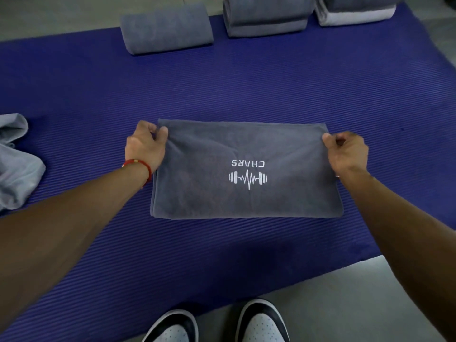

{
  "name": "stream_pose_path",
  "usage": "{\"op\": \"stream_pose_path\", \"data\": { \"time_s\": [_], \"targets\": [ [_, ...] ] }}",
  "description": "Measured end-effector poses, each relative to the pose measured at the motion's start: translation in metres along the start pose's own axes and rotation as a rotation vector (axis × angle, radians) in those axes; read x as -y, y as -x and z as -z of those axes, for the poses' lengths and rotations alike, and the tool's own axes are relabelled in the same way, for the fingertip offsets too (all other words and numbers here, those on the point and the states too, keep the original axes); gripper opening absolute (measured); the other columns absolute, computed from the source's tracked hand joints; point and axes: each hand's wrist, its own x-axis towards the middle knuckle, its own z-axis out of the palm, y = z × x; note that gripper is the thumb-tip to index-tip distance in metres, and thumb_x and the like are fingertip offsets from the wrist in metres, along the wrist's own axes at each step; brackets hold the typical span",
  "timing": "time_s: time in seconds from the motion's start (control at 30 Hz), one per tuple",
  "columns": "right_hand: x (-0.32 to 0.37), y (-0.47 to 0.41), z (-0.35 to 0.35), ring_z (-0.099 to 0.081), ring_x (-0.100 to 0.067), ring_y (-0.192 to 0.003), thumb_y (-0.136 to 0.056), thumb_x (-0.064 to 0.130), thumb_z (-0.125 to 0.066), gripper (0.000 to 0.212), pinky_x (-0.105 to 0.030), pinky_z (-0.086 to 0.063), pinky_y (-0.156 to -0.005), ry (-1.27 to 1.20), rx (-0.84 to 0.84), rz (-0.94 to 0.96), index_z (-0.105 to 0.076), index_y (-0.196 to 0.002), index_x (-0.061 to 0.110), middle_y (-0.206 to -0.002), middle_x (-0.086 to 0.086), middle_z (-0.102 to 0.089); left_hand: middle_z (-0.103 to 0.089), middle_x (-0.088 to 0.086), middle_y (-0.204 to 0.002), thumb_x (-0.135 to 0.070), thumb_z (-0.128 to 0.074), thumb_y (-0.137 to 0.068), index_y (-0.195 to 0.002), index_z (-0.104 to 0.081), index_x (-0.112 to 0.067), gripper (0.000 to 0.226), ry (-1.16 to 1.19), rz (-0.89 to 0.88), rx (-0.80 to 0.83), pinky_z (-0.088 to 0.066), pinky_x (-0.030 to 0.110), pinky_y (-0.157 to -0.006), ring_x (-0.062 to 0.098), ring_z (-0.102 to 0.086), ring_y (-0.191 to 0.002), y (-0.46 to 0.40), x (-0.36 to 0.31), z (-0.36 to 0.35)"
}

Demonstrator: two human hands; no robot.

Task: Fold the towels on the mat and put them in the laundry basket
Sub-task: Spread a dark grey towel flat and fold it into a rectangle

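Head view: left hand (145,146) and right hand (346,150) pinch the towel (246,169) far corners between curled fingers, probably to fold it nearer.

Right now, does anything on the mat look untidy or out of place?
Yes. A light grey towel lies crumpled at the left edge of the mat, unlike the folded towels at the far side.

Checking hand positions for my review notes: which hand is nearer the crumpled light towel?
Left. The left hand pinches the dark towel's corner on the crumpled towel's side; the right hand grips the opposite corner.
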Motion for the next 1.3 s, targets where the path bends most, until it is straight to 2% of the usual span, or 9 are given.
{"op": "stream_pose_path", "data": {
  "time_s": [0.13, 0.23, 0.43, 0.53, 0.63, 0.77, 0.97, 1.17, 1.3],
  "targets": [
    [-0.021, 0.051, 0.008, -0.059, -0.014, -0.100, -0.096, 0.040, -0.068, 0.046, -0.030, -0.045, -0.087, -0.008, 0.027, 0.078, -0.055, -0.130, 0.012, -0.115, 0.000, -0.063, -0.068, -0.001, -0.098, -0.051, -0.057, -0.097, -0.136, -0.044, -0.022, 0.050, 0.046, 0.028, 0.096, -0.046, 0.027, -0.068, 0.016, -0.063, -0.087, 0.055, 0.025, 0.012],
    [-0.041, 0.095, 0.004, -0.046, -0.032, -0.127, -0.095, 0.044, -0.066, 0.063, -0.052, -0.043, -0.103, 0.159, -0.015, 0.232, -0.040, -0.145, 0.015, -0.144, -0.015, -0.044, -0.072, -0.003, -0.083, -0.035, -0.064, -0.096, -0.137, -0.040, -0.026, 0.048, 0.051, 0.046, 0.185, -0.045, 0.024, -0.063, 0.010, -0.066, -0.079, 0.096, 0.051, 0.020],
    [-0.063, 0.130, -0.012, -0.008, -0.042, -0.155, -0.099, 0.068, -0.027, 0.074, -0.066, -0.019, -0.119, 0.492, 0.143, 0.337, -0.010, -0.162, 0.034, -0.170, -0.013, 0.002, -0.065, -0.004, -0.094, -0.010, -0.068, -0.094, -0.140, -0.043, -0.031, 0.056, 0.057, -0.084, 0.230, -0.055, 0.030, -0.077, 0.015, -0.068, -0.080, 0.105, 0.077, 0.025],
    [-0.062, 0.125, -0.010, -0.020, -0.043, -0.151, -0.097, 0.070, -0.027, 0.077, -0.066, -0.024, -0.117, 0.443, 0.121, 0.257, -0.015, -0.160, 0.028, -0.166, -0.018, -0.018, -0.057, 0.004, -0.115, -0.009, -0.068, -0.090, -0.145, -0.039, -0.025, 0.064, -0.136, -0.170, 0.193, -0.055, 0.044, -0.088, 0.024, -0.061, -0.096, 0.102, 0.068, 0.020],
    [-0.047, 0.109, -0.002, -0.037, -0.044, -0.137, -0.099, 0.067, -0.040, 0.078, -0.066, -0.033, -0.107, 0.398, 0.027, 0.183, -0.026, -0.155, 0.014, -0.153, -0.021, -0.038, -0.041, 0.010, -0.143, -0.019, -0.063, -0.089, -0.148, -0.039, -0.023, 0.064, -0.521, -0.559, 0.038, -0.049, 0.052, -0.093, 0.034, -0.050, -0.121, 0.110, 0.049, 0.008],
    [-0.027, 0.076, -0.001, -0.032, -0.043, -0.138, -0.093, 0.069, -0.048, 0.076, -0.067, -0.030, -0.108, 0.466, 0.071, 0.040, -0.042, -0.147, 0.016, -0.155, -0.017, -0.033, -0.001, 0.006, -0.171, -0.046, -0.034, -0.104, -0.160, -0.013, -0.040, 0.060, -0.737, -0.905, 0.181, -0.015, 0.069, -0.117, 0.038, -0.002, -0.156, 0.105, 0.012, -0.035],
    [-0.009, 0.060, 0.000, -0.031, -0.038, -0.138, -0.087, 0.060, -0.068, 0.067, -0.063, -0.030, -0.109, 0.461, 0.152, -0.062, -0.053, -0.133, 0.013, -0.149, -0.016, -0.035, 0.025, 0.002, -0.168, -0.055, 0.000, -0.101, -0.155, 0.024, -0.043, 0.060, -0.884, -0.989, 0.339, 0.002, 0.075, -0.114, 0.036, 0.026, -0.152, 0.084, 0.012, -0.077],
    [0.010, 0.047, 0.007, -0.035, -0.039, -0.137, -0.087, 0.056, -0.072, 0.055, -0.062, -0.028, -0.111, 0.526, 0.248, -0.104, -0.062, -0.123, 0.015, -0.141, -0.017, -0.045, -0.004, 0.012, -0.168, -0.060, -0.029, -0.095, -0.158, -0.014, -0.038, 0.069, -0.842, -0.907, 0.296, -0.007, 0.080, -0.110, 0.045, -0.001, -0.153, 0.098, -0.027, -0.082],
    [0.013, 0.050, 0.004, -0.057, -0.030, -0.100, -0.086, 0.043, -0.075, 0.042, -0.059, -0.028, -0.113, 0.387, 0.206, -0.078, -0.055, -0.112, 0.017, -0.100, -0.003, -0.064, 0.030, 0.004, -0.165, -0.075, -0.012, -0.093, -0.154, 0.020, -0.048, 0.074, -0.890, -0.950, 0.400, 0.005, 0.080, -0.109, 0.040, 0.030, -0.149, 0.099, -0.024, -0.099]
  ]
}}
